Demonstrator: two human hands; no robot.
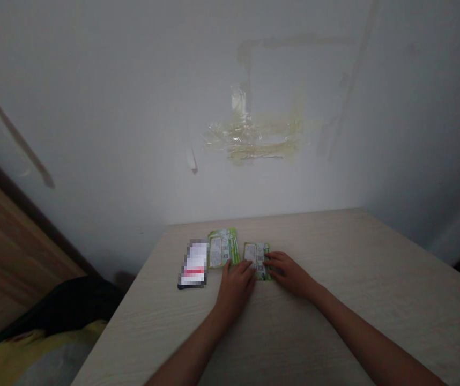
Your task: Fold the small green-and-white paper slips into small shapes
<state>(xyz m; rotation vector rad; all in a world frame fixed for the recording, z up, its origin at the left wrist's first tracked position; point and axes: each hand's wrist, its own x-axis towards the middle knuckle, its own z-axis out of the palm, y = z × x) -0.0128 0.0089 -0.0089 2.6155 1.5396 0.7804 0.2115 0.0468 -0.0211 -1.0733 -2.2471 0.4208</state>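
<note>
Two green-and-white printed packets lie on the pale wooden table. My left hand (236, 281) rests palm down with its fingers stretched out, their tips at the left side of the right packet (259, 251). Its thumb side is close to the lower edge of the left packet (221, 252). From the other side, my right hand (290, 274) lies with fingers apart, its fingertips touching the right packet's right edge. Both hands look open, and part of that packet is covered by fingers.
A phone-shaped thing (194, 265) with a pixelated screen lies left of the packets. The table (354, 268) meets a white wall (133, 107) with clear tape (250, 136) on it. Yellow and grey cloth (41, 354) sits beyond the left edge, near wooden furniture (0, 241).
</note>
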